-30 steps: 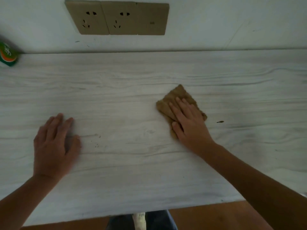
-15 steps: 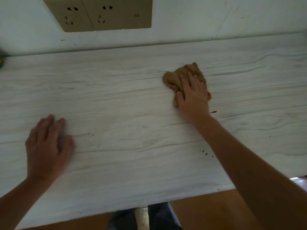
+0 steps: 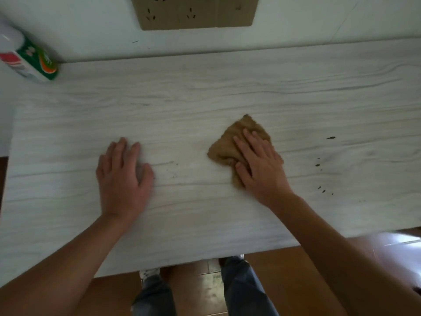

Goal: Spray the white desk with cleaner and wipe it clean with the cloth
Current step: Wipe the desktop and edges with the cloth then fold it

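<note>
Matt wood-grain desk [image 3: 205, 92]; nubby cloth [image 3: 227, 147]

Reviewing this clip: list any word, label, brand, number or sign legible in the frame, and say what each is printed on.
Nothing legible.
White cleaner bottle with a green, red and orange label at the far left corner of the white wood-grain desk: printing too blurred to read.
Tan wall socket panel: only plug holes, no readable marking.
Brown wiping cloth under the right hand: no text.
</note>
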Demonstrator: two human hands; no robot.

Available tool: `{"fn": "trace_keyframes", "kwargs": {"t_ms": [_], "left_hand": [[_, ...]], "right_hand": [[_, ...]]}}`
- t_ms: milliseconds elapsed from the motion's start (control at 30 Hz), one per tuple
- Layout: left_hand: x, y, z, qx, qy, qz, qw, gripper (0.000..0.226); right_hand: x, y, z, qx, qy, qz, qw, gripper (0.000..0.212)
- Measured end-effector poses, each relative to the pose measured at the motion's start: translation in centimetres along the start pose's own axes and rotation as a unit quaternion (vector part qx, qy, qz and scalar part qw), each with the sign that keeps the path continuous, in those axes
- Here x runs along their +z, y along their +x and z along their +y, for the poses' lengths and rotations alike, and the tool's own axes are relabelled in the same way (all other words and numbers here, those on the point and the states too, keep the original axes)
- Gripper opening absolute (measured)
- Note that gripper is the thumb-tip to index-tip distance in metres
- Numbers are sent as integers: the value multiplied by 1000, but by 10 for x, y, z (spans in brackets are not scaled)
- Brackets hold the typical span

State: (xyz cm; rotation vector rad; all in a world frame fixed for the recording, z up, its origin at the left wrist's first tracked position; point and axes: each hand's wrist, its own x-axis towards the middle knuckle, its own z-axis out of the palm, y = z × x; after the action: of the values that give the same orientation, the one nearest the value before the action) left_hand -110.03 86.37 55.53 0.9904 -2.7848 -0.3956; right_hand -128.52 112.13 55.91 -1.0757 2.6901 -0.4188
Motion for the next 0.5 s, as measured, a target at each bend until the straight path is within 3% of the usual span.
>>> {"fn": "trace_keyframes", "kwargs": {"t_ms": [133, 300, 400, 500], "left_hand": [[2, -1, -6, 7, -12, -5, 1000, 59], [0, 0, -17, 22, -91, -13, 996, 52], [-17, 0, -41, 107, -115, -40, 987, 52], [-38, 5, -86, 202, -53, -47, 977, 49]], "right_hand": [[27, 15, -63, 137, 8, 76, 988, 60], [49, 6, -131, 109, 5, 49, 993, 59], [56, -12, -159, 105, -3, 34, 994, 60], [62, -34, -183, 101, 1, 25, 995, 60]]}}
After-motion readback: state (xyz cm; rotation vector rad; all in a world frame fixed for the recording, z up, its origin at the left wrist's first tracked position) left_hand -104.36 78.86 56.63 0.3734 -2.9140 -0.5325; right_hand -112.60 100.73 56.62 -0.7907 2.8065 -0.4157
